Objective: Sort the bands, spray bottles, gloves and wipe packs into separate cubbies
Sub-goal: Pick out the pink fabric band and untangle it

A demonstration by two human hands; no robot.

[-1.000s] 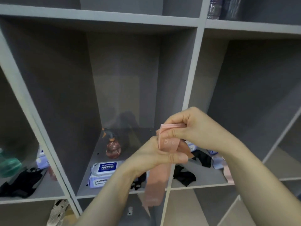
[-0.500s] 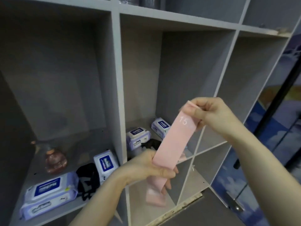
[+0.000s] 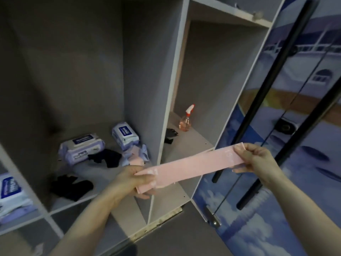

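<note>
1. Head view: the left hand has its fingers and thumb curled round the lower end of a long flat pink elastic band, clamping it.
2. The right hand pinches the band's upper end between thumb and fingertips, so the band runs flat and stretched between the two hands, rising from the left fingers toward the right ones.
3. The band hangs in the air in front of the grey cubby shelf, touching no shelf board.
4. Beyond the left fingers, in the wide cubby, lie two white-and-purple wipe packs side by side, with a second pack nearer the divider.
5. Between those packs and the left fingers lie a black fabric glove and a small heap of pale blue and pink bands.
6. Below and to the left of the left fingers lies another pair of black gloves.
7. Beyond the middle of the band, in the narrow cubby, a clear pink spray bottle with a red-and-white trigger stands upright, a dark glove just beside it.
8. Behind the right fingers stands a blue printed door with black bar handles.
</note>
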